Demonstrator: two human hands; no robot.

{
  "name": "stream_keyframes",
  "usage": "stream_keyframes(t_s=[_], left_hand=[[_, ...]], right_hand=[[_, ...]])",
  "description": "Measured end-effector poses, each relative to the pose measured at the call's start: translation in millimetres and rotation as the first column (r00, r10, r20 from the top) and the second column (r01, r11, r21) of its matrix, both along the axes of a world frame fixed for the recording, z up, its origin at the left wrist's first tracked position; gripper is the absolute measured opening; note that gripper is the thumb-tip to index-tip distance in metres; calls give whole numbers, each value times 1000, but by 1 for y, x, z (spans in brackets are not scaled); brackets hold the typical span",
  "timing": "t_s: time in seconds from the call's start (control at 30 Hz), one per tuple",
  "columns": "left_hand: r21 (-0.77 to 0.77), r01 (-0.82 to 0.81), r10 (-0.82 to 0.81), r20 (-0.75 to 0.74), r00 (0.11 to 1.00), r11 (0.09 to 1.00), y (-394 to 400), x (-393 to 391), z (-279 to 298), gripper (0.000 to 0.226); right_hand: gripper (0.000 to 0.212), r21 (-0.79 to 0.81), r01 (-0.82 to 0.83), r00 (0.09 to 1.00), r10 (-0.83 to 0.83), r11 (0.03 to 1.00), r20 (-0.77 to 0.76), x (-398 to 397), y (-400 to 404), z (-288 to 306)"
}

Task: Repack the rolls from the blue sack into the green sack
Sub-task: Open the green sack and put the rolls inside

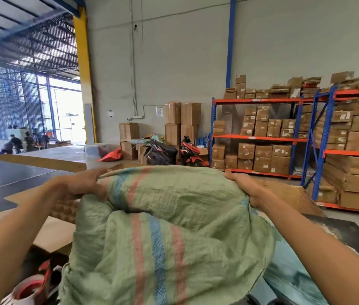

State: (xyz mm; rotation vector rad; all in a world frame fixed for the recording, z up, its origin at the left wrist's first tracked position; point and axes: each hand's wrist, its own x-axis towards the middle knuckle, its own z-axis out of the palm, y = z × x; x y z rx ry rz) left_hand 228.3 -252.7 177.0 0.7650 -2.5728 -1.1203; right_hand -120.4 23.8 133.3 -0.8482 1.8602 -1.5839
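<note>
While both hands, left hand [86,183] and right hand [245,188], grip the green sack [169,227] by its bunched edge, the mouth looks closed. Rolls could snag there or spill.

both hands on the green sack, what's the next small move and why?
Probably pull the two gripped edges apart to open the mouth. The left hand and right hand each grip the top edge of the green sack, which is folded over on itself with no opening showing. The blue sack lies beside it at lower right; no rolls are visible yet.
</note>
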Motion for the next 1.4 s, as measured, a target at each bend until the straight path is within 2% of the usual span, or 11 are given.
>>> stream_keyframes(t_s=[0.13,0.23,0.43,0.6,0.67,0.83,1.0,1.1,1.23,1.33,1.4], left_hand=[[-329,-508,400,-343,850,796,-25,-3,-5,29],[-354,-755,572,-497,652,552,-22,-15,0,18],[-133,-807,643,-535,548,576,3,-54,30,24],[-222,-831,361,-822,440,510,34,-76,78,24],[-379,-721,128,-832,540,580,34,-75,82,28],[-667,-84,-95,-228,969,740,27,-66,39,66],[-710,-136,99,-94,991,691,6,-91,1,80],[-468,-397,307,-259,916,790,-3,-97,-6,35],[220,-678,673,-519,527,701,-1,-99,-11,21],[311,-768,763,-556,330,560,28,-110,-16,21],[221,-810,741,-581,338,543,49,-118,-21,22]], right_hand=[[69,253,-183,814,291,950,-503,-5,14,-2],[40,366,-65,562,337,929,-755,-14,1,-8],[26,-215,564,301,-441,797,-845,-16,-14,33],[32,-576,615,437,-841,538,-318,-8,-14,89],[34,-508,591,550,-774,626,-314,-18,-8,88],[34,-183,625,719,-651,759,-242,-69,29,37],[19,-435,674,528,-801,598,-283,-60,42,30],[14,-470,441,450,-642,765,-621,-64,70,28],[24,76,446,338,-89,892,-937,-94,98,2],[23,-65,415,585,-320,908,-745,-95,87,-6],[24,-155,466,822,-491,871,-288,-103,78,-4]])
